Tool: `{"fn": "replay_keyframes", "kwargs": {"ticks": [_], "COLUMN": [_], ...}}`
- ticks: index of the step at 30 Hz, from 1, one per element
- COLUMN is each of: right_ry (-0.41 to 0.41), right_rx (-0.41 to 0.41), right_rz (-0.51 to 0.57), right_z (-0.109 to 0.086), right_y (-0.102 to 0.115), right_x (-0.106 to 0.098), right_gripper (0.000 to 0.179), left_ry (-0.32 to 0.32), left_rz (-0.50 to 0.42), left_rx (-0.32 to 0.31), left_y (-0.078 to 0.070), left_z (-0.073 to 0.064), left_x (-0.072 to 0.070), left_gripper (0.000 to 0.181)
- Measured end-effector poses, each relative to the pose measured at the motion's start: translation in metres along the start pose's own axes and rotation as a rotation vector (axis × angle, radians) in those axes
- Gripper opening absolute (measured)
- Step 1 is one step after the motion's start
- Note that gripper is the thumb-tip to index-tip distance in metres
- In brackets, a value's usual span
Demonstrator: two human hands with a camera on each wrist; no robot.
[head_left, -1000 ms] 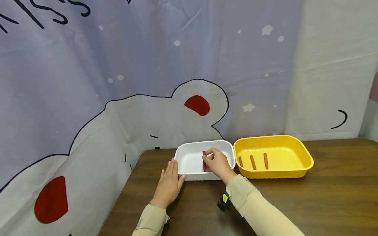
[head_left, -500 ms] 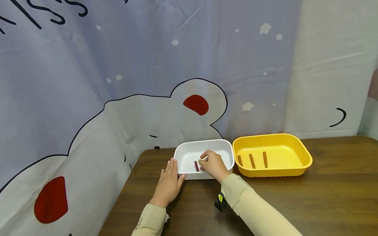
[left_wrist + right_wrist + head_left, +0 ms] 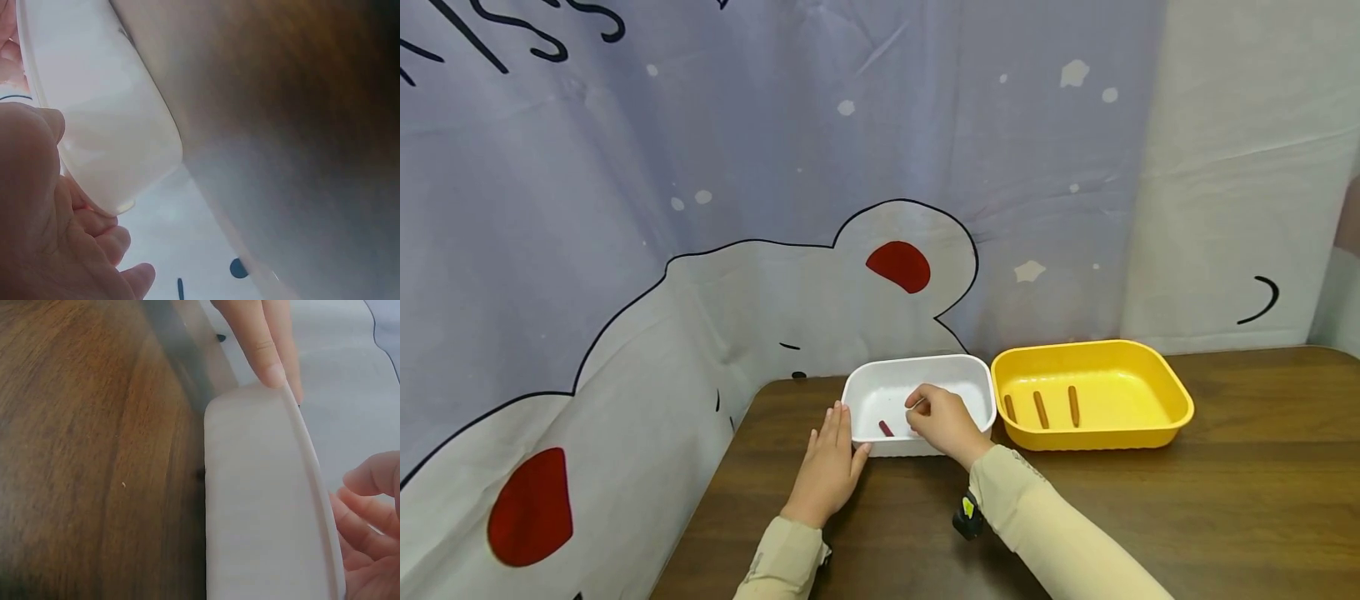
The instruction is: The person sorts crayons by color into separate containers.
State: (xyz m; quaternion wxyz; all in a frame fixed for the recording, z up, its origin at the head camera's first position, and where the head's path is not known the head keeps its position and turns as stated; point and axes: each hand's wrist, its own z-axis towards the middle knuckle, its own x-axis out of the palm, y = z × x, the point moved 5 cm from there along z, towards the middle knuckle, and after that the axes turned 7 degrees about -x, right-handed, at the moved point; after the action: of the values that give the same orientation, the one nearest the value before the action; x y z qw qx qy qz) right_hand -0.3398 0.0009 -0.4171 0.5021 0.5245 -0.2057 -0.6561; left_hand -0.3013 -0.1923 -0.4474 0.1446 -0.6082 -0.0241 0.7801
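Observation:
A dark red stick (image 3: 886,428) lies in the white tray (image 3: 880,392), tilted near its front wall and partly hidden by it. My right hand (image 3: 942,421) hovers over the tray just right of the stick, apart from it. Its fingers bend loosely, and in the right wrist view a gap shows between the thumb (image 3: 375,475) and fingers, with nothing held. With straight fingers, my left hand (image 3: 827,467) rests against the tray's left side. Its thumb touches the front rim at the left corner.
A yellow tray (image 3: 1127,436) stands against the white tray's right side. Several thin brown sticks lie in its left part, one being a brown stick (image 3: 1073,406). Both trays are on a dark wooden table (image 3: 1097,508), with a printed cloth (image 3: 760,317) hanging behind.
My right hand has let go of the dark red stick, which stood upright in its fingers and now lies in the white tray, farther left. The left hand has stayed in place.

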Motion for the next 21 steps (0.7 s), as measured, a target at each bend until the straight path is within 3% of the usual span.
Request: {"fn": "replay_keyframes", "kwargs": {"ticks": [12,21], "right_ry": [-0.021,-0.034], "right_rx": [-0.136,-0.225], "right_rz": [0.0,0.05], "right_z": [-0.018,-0.042], "right_y": [0.003,0.009], "right_x": [-0.007,-0.034], "right_gripper": [0.007,0.01], "left_ry": [0.006,0.002], "left_rz": [-0.001,-0.007], "left_rx": [-0.007,0.003], "left_y": [0.001,0.002], "left_z": [-0.002,-0.002], "left_x": [0.001,0.001], "left_gripper": [0.069,0.069]}}
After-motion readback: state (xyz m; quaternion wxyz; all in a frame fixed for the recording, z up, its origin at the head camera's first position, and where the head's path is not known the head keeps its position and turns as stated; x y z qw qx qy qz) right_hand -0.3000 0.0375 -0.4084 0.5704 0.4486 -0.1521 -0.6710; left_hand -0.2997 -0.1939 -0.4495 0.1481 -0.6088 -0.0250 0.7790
